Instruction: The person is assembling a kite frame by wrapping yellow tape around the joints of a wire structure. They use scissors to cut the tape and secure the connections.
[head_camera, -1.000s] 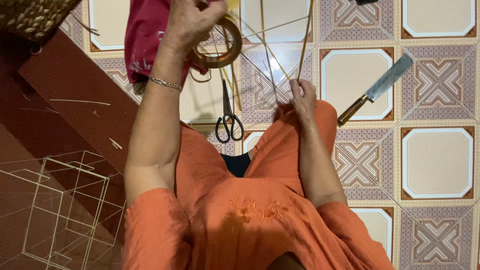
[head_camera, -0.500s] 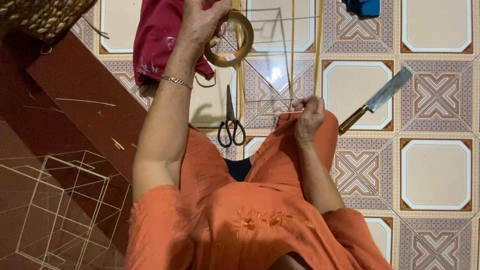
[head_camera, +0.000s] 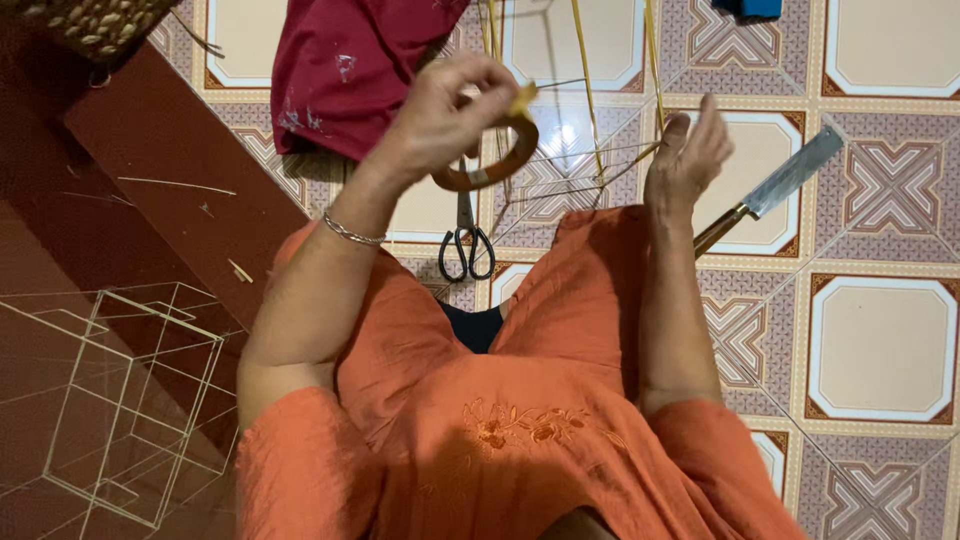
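At the centre of the view, a little toward 12 o'clock, the roll of brown tape (head_camera: 490, 160) is held up above the lap, and the left hand (head_camera: 450, 115) is closed on its upper edge, with the fingers pinched together around the ring. At 3 o'clock from the roll, the right hand (head_camera: 688, 155) is raised with the fingers spread apart and holds nothing; thin bamboo strips (head_camera: 585, 90) stand between the two hands and rise toward 12 o'clock. Just below the roll, at 6 o'clock, black-handled scissors (head_camera: 466, 245) lie on the tiled floor (head_camera: 880, 340). A cleaver (head_camera: 775, 185) lies on the floor at 3 o'clock from the right hand. A red cloth (head_camera: 350, 65) lies at 11 o'clock, and a thin stick frame (head_camera: 130, 400) stands at 8 o'clock.
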